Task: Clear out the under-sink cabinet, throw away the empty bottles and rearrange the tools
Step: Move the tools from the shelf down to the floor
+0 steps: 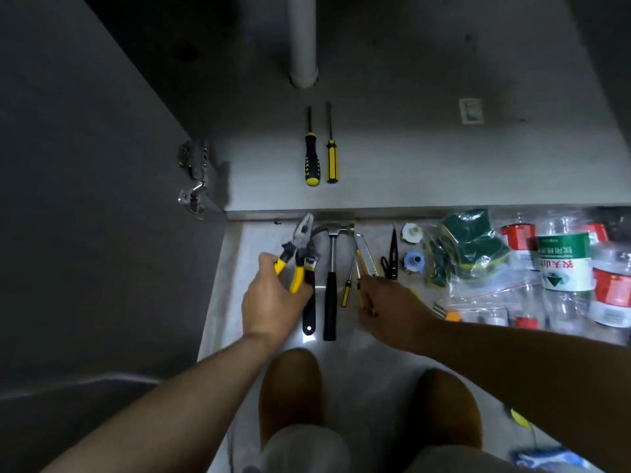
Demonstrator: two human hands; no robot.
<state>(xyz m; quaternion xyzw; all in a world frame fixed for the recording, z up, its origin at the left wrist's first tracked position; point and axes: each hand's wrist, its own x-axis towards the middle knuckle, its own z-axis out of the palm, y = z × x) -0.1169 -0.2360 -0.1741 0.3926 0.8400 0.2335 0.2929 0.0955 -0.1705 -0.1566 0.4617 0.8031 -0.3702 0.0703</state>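
My left hand (273, 298) grips the yellow-handled pliers (299, 245), lifted over the floor just in front of the cabinet. My right hand (392, 308) pinches a thin yellow screwdriver (360, 291) lying on the floor. Between the hands lie an adjustable wrench (309, 315), a black-handled hammer (330, 285) and a small yellow screwdriver (347, 291). A yellow utility knife (365, 256) and black snips (392, 254) lie further right. On the cabinet floor (409, 165) two screwdrivers lie side by side, one black and yellow (311, 158), one yellow (331, 158).
A white drain pipe (302, 39) comes down at the cabinet's back. The open door (85, 165) with its hinge (194, 175) stands on the left. Bagged green sponges (471, 244) and several plastic bottles (563, 264) lie on the floor at right. My knees are below.
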